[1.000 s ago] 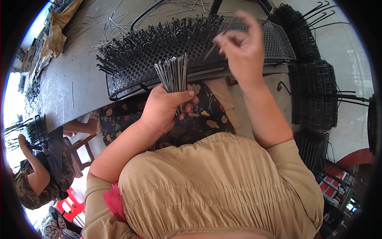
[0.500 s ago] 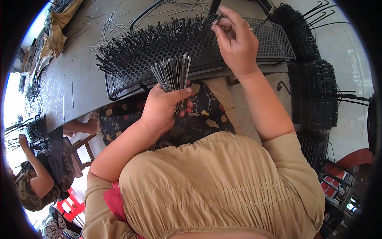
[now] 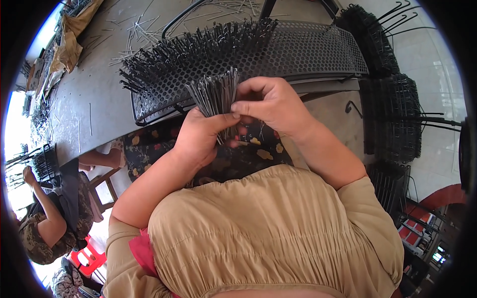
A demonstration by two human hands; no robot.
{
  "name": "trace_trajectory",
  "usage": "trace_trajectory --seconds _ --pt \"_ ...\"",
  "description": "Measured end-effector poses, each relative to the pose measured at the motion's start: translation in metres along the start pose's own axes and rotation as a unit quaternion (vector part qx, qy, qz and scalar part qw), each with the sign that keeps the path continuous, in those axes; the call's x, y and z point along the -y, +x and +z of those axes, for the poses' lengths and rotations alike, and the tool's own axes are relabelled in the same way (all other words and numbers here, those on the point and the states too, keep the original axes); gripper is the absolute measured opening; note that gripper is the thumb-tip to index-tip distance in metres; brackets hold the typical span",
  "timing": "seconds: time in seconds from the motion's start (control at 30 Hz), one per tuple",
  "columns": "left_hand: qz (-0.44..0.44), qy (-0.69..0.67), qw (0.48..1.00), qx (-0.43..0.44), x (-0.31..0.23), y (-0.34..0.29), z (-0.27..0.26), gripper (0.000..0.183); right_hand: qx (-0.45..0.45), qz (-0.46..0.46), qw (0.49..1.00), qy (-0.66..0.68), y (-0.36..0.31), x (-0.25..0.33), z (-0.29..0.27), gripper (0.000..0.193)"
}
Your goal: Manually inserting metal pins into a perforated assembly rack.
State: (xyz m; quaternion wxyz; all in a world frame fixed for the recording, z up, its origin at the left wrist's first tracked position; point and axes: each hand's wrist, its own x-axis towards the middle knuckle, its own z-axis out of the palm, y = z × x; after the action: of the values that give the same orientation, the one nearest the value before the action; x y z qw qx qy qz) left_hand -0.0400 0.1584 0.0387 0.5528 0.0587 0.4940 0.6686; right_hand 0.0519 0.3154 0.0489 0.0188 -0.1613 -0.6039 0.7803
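Note:
My left hand (image 3: 196, 134) is closed around a bundle of thin grey metal rods (image 3: 212, 94), their looped upper ends fanning out above my thumb. My right hand (image 3: 271, 107) pinches at the right edge of this bundle, thumb and forefinger against the outermost rods. How many rods it grips cannot be made out. Just beyond the bundle, a black perforated metal rack (image 3: 313, 52) lies along the table edge. Dark hooked rods (image 3: 198, 49) stand packed in its left and middle part, while its right part shows bare mesh.
Loose thin rods lie scattered over the grey table (image 3: 107, 104). Brown paper (image 3: 69, 42) is at the far left. Stacks of black wire racks (image 3: 392, 116) stand on the right. Another person's arm (image 3: 47, 203) and a red stool (image 3: 89, 258) show at the lower left.
My right hand has come down and left from the rack's upper middle to the bundle. My left hand has stayed nearly in place, still gripping the rods.

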Motion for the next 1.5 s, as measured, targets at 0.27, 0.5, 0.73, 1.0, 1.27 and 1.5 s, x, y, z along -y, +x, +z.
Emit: trace_trajectory --seconds 0.27,0.5,0.73,1.0,1.27,1.5 --pt "-0.023 -0.008 1.0 -0.012 0.003 0.001 -0.007 0.012 -0.087 -0.045 0.995 0.031 0.001 -0.007 -0.011 0.008" --pt "0.016 0.022 0.998 -0.047 0.003 -0.001 0.0 0.008 -0.112 -0.066 0.991 0.009 0.006 -0.007 -0.011 0.008" --pt "0.038 0.041 0.998 -0.038 0.013 0.001 -0.004 0.009 -0.071 -0.022 0.996 -0.054 0.005 -0.014 -0.007 0.01" --pt "0.027 0.054 0.996 -0.065 0.015 0.0 -0.007 0.008 -0.222 -0.259 0.931 -0.13 0.016 0.0 -0.031 0.037" --pt "0.013 0.064 0.996 -0.064 0.019 0.001 -0.007 0.006 -0.306 -0.526 0.65 -0.455 0.057 0.006 -0.073 0.055" --pt "0.011 0.06 0.996 -0.064 0.017 0.001 -0.011 0.006 -0.27 -0.547 0.536 -0.584 0.057 0.016 -0.081 0.022"
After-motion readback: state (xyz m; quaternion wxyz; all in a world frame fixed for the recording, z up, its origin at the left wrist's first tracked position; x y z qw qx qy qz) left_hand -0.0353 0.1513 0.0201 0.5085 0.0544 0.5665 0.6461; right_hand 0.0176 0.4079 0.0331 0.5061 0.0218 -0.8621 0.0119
